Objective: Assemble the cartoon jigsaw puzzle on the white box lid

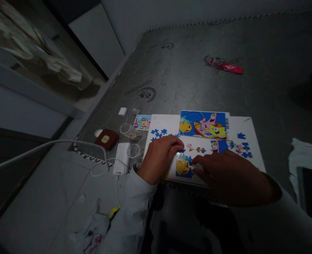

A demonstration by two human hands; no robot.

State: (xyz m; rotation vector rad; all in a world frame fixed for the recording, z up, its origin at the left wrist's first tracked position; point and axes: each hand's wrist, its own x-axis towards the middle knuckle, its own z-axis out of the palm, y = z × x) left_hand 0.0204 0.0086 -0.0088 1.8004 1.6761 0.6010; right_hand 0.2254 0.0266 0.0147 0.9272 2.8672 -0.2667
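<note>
A joined section of jigsaw puzzle [183, 166], showing a yellow round shape on blue, lies at the front of a white board [164, 121]. My left hand [159, 155] is curled over its upper left corner, fingertips at its top edge. Whatever those fingers hold is hidden. At the section's right edge, my right hand [227, 174] has thumb and index finger close together; I cannot make out what is between them. Loose puzzle pieces [200, 150] lie just above. Another joined section [218, 145] sits behind my right hand. A picture card [205, 125] of cartoon characters lies at the board's far edge.
Blue pieces [158, 133] lie at the board's left, more pieces [244, 150] at its right. Left of the board are a clear plastic cup [130, 131], a brown case [107, 139] and a white power bank [122, 158] with cables. A red package [224, 66] lies farther back.
</note>
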